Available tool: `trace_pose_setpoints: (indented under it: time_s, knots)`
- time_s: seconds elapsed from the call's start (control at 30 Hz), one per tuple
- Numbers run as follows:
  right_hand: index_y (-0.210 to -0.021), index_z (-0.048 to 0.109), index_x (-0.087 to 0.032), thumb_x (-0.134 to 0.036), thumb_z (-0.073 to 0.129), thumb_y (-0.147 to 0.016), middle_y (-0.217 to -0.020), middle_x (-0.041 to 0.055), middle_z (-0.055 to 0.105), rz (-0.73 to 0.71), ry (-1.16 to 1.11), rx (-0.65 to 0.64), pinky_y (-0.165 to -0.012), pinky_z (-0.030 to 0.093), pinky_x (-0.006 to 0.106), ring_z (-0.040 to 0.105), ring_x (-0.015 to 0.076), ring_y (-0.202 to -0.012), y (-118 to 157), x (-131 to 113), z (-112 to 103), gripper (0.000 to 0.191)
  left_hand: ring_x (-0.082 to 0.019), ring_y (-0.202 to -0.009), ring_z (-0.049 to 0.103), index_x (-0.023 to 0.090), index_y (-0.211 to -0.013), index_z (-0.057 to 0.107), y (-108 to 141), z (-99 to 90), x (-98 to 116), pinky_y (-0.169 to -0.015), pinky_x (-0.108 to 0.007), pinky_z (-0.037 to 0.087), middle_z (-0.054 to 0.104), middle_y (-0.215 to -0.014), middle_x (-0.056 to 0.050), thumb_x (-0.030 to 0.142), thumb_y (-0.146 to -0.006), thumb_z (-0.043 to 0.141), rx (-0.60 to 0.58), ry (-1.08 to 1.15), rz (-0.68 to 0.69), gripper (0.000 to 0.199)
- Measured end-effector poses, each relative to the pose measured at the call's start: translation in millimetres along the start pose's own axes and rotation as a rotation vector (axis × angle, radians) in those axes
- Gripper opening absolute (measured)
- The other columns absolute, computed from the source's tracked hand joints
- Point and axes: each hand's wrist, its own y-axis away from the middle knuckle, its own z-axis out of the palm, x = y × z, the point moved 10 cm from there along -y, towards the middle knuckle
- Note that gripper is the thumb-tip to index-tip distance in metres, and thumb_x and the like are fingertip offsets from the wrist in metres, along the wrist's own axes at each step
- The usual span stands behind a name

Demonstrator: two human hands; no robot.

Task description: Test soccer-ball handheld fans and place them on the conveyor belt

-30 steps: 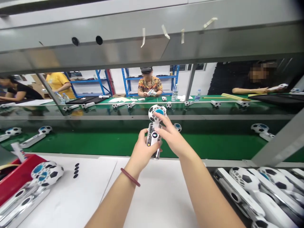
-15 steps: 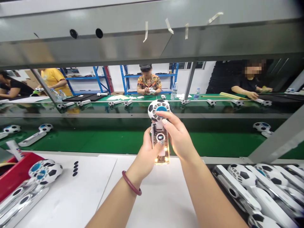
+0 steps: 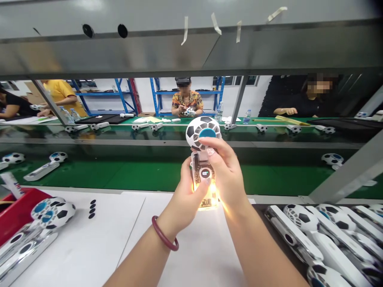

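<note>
A football-patterned handheld fan [image 3: 204, 131] is held upright between my two hands, above the white worktop. Its round head has a grille with a blue centre, and its clear handle shows a small round display reading 100 and glows warm yellow. My left hand [image 3: 187, 199] is closed around the handle, the thumb just below the display. At the neck, my right hand [image 3: 229, 167] grips the fan with its thumb, while the fingers lie on the rim of the head. Parts of the handle are hidden behind both hands.
Several similar fans fill a black tray [image 3: 271, 231] on the right. More fans [image 3: 54, 213] lie at left beside a red bin [image 3: 28, 203] and several black dots [image 3: 92, 209]. Beyond runs a green conveyor [image 3: 143, 171] carrying fans; co-workers sit across it. A metal shelf [image 3: 143, 56] hangs overhead.
The handle's lights look brighter, and the fan's head appears larger and slightly higher. My right hand sits closer around the neck. Across the conveyor, the right-hand co-worker's arm has moved.
</note>
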Motion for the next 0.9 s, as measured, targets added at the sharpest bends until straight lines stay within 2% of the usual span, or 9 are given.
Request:
trace_pose_setpoints:
  time_s: [0.13,0.33,0.5,0.7,0.9]
  knots:
    - [-0.096,0.063,-0.032,-0.028,0.048,-0.086,-0.111,-0.0014,0.055,-0.019,0.027,0.004,-0.09,0.046,0.037,0.057,0.0181,-0.099,0.5,-5.3,-0.1,0.018,-0.023,-0.126,0.036,0.027,-0.13,0.024,2.1,2.3,3.1,-0.103,-0.04,0.033,0.037,-0.136,-0.007,0.032,-0.088,0.049,-0.008,0.024,-0.004,0.05]
    - [-0.096,0.063,-0.03,-0.027,0.047,-0.086,-0.112,-0.0012,0.055,-0.03,0.046,0.022,-0.09,0.045,0.037,0.056,0.0183,-0.1,1.4,-9.7,-0.9,0.019,-0.023,-0.126,0.036,0.028,-0.132,0.022,3.2,5.8,2.4,-0.1,-0.037,0.038,0.038,-0.136,-0.006,0.032,-0.087,0.05,-0.019,0.057,-0.02,0.053]
    - [-0.094,0.063,-0.029,-0.026,0.048,-0.085,-0.11,-0.0012,0.055,-0.02,0.017,0.051,-0.092,0.044,0.037,0.055,0.0184,-0.103,-0.1,-7.7,-3.2,0.018,-0.021,-0.127,0.035,0.028,-0.131,0.027,1.8,2.0,4.3,-0.1,-0.032,0.038,0.037,-0.138,-0.004,0.032,-0.088,0.049,0.025,0.055,0.066,0.049]
    - [-0.094,0.062,-0.028,-0.028,0.048,-0.085,-0.108,-0.0002,0.057,-0.061,0.068,0.056,-0.092,0.045,0.037,0.056,0.0183,-0.101,-0.3,-12.5,-3.3,0.017,-0.024,-0.126,0.037,0.029,-0.134,0.019,2.9,7.7,1.9,-0.092,-0.031,0.045,0.033,-0.14,-0.006,0.026,-0.086,0.052,-0.063,0.06,-0.001,0.058]
    - [-0.099,0.061,-0.03,-0.025,0.047,-0.086,-0.105,-0.0016,0.059,-0.097,-0.013,0.087,-0.097,0.042,0.038,0.053,0.0186,-0.108,2.3,-13.8,-4.6,0.02,-0.02,-0.126,0.037,0.032,-0.138,0.016,5.9,6.5,11.2,-0.099,-0.029,0.039,0.034,-0.14,-0.004,0.023,-0.088,0.048,-0.121,-0.057,0.039,0.059]
